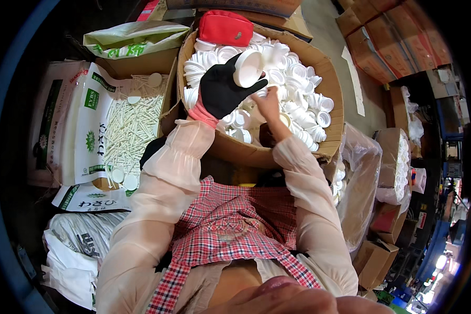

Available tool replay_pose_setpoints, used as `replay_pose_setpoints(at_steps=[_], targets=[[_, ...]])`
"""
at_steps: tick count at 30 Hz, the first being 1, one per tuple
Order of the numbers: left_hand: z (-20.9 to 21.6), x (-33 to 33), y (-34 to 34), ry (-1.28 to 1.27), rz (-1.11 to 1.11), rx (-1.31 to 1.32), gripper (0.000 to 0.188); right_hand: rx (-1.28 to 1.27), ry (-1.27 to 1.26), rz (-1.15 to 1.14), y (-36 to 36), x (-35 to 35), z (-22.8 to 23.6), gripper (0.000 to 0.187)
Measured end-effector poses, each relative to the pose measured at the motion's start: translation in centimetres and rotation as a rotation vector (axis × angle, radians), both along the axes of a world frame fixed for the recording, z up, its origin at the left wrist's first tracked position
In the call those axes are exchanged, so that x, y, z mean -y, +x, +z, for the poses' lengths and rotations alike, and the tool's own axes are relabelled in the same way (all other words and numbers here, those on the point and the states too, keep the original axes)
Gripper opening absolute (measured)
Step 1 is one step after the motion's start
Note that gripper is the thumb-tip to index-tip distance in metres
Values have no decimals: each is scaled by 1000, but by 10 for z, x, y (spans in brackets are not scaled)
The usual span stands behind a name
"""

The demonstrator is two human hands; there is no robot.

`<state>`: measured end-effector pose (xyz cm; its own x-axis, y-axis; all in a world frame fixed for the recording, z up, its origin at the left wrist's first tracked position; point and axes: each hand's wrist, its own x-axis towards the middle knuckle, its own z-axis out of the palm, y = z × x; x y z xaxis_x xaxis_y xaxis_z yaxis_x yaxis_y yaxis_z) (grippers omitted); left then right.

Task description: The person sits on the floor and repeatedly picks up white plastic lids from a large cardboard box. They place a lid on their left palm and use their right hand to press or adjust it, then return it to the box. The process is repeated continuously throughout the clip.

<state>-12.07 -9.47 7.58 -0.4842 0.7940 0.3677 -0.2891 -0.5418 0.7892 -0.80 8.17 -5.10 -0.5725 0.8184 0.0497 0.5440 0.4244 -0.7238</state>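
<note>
Over a big cardboard box (334, 112) full of white plastic caps (297, 86), my left hand (222, 90) wears a black glove and grips one round white cap (249, 68). The cap is tilted, with its hollow side showing. Just right of the glove is my bare right hand (270, 104), low over the heap, its fingers bent together near the left fingertips. Whatever those fingers pinch, if anything, is too small to make out. On the box's far edge lies a red zip pouch (225, 29).
To the left, a lined carton holds many thin white sticks (133, 118) and a few round pieces. A white and green bag (136, 40) lies behind it. White plastic bags (73, 251) sit at lower left. Stacked cartons (382, 47) and a plastic-lined box (358, 183) stand at right.
</note>
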Motion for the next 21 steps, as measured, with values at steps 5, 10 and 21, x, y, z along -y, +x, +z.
replay_pose_setpoints(at_steps=[5,10,21], targets=[[14,3,-4,215,-466,881,83,-682,-832,349,38,9,108,52],[16,0,1,60,-281,408,72,-647,-576,698,80,33,157,65],[1,-15,28,-25,-470,614,66,-612,-384,874,94,46,187,63]])
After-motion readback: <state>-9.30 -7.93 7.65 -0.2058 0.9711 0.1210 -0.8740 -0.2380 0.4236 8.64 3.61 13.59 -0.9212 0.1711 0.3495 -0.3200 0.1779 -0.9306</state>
